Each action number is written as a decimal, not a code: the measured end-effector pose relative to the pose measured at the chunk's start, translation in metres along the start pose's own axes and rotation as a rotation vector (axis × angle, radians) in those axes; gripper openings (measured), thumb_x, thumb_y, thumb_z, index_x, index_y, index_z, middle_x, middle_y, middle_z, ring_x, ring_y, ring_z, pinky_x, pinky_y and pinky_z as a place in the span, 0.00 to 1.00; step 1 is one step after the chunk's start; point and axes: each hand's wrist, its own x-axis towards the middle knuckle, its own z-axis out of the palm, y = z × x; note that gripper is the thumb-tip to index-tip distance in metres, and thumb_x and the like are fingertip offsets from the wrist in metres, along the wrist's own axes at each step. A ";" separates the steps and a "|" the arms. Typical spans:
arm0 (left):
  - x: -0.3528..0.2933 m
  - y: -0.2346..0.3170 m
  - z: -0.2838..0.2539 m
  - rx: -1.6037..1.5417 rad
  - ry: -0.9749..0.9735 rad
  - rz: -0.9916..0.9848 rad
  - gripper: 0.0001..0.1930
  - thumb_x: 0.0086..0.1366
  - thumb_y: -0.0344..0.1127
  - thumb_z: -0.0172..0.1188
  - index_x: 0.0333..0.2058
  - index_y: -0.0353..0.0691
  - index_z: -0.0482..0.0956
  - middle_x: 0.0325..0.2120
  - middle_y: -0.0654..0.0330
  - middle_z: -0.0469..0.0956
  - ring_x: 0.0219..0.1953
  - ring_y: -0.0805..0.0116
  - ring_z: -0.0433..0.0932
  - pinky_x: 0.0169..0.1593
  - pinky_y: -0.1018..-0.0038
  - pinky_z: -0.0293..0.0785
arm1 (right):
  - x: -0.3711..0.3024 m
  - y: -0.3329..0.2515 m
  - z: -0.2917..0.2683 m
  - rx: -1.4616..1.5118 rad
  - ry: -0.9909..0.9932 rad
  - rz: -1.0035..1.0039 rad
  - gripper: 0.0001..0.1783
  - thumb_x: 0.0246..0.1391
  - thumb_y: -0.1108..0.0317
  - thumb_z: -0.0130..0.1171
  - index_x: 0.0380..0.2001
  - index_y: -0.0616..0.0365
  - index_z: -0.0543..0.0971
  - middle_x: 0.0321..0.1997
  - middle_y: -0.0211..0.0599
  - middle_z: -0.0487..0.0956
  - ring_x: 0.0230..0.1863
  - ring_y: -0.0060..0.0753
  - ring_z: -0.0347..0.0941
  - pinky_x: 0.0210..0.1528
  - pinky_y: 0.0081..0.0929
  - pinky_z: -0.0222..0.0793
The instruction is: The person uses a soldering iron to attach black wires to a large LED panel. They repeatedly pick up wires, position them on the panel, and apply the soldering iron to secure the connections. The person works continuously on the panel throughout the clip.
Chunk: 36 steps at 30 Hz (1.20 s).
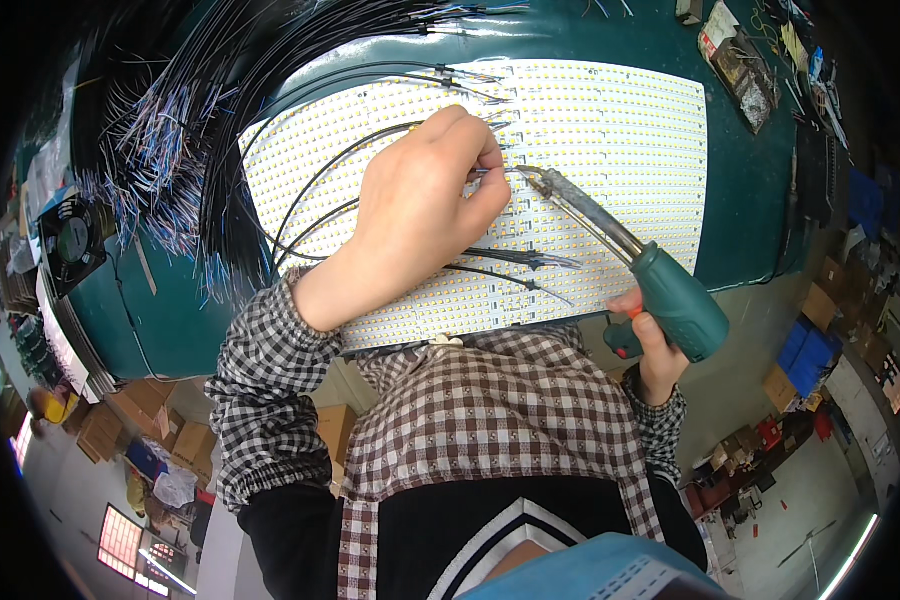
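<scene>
A white LED panel (620, 120) with rows of small yellow chips lies in front of me. My left hand (420, 190) rests over its middle, thumb and forefinger pinched on the thin wire end of a black cable (315, 215). My right hand (658, 355) grips the green handle of a soldering gun (678, 305), with a finger by its red trigger. Its metal tip meets the panel's middle strip, right beside my left fingertips. Several other black cables lie across the panel, their bare ends along that strip. My left hand hides part of the pinched cable.
A thick heap of black cables (175, 150) with stripped ends covers the table's left side. A small black fan (73, 240) stands at the far left edge. On the green table (740, 220), a worn, stained box (742, 70) sits at the back right. Cardboard boxes (185, 440) stand below left.
</scene>
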 end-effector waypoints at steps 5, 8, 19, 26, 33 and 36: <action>0.000 0.000 -0.001 0.030 -0.002 0.006 0.05 0.50 0.24 0.60 0.25 0.36 0.73 0.23 0.59 0.72 0.23 0.67 0.74 0.26 0.75 0.70 | 0.000 0.001 0.001 0.000 0.007 0.004 0.10 0.51 0.76 0.60 0.39 0.66 0.79 0.35 0.40 0.81 0.36 0.29 0.77 0.37 0.25 0.73; 0.000 0.000 0.000 0.032 -0.001 0.003 0.05 0.50 0.24 0.60 0.25 0.36 0.73 0.23 0.59 0.72 0.22 0.67 0.74 0.26 0.75 0.70 | 0.000 -0.001 0.002 0.003 0.016 0.016 0.10 0.51 0.77 0.60 0.38 0.66 0.79 0.35 0.40 0.81 0.36 0.29 0.77 0.37 0.24 0.73; 0.000 -0.001 0.000 0.016 0.005 0.010 0.05 0.50 0.28 0.61 0.24 0.37 0.72 0.24 0.56 0.73 0.23 0.55 0.75 0.27 0.65 0.71 | -0.001 0.005 -0.003 -0.067 0.011 -0.074 0.21 0.55 0.65 0.57 0.44 0.74 0.72 0.32 0.48 0.77 0.33 0.39 0.76 0.39 0.38 0.77; -0.005 0.008 -0.006 0.141 -0.005 0.049 0.08 0.49 0.25 0.63 0.30 0.39 0.76 0.28 0.60 0.74 0.28 0.63 0.75 0.29 0.72 0.70 | 0.001 0.006 -0.004 -0.060 0.053 -0.112 0.22 0.56 0.64 0.55 0.46 0.75 0.71 0.32 0.47 0.76 0.32 0.39 0.75 0.38 0.37 0.77; -0.035 0.028 -0.008 0.048 -0.213 0.267 0.10 0.49 0.26 0.64 0.33 0.39 0.76 0.31 0.59 0.74 0.33 0.57 0.74 0.32 0.67 0.68 | 0.008 0.002 -0.007 0.045 0.186 -0.130 0.26 0.57 0.63 0.54 0.50 0.77 0.68 0.31 0.45 0.74 0.31 0.36 0.74 0.36 0.37 0.77; -0.027 0.014 0.000 0.037 -0.271 0.230 0.08 0.51 0.26 0.63 0.29 0.37 0.73 0.28 0.57 0.74 0.31 0.56 0.74 0.31 0.66 0.68 | 0.014 0.006 -0.009 0.039 0.176 -0.194 0.27 0.58 0.62 0.53 0.51 0.77 0.68 0.31 0.44 0.74 0.30 0.35 0.74 0.35 0.37 0.77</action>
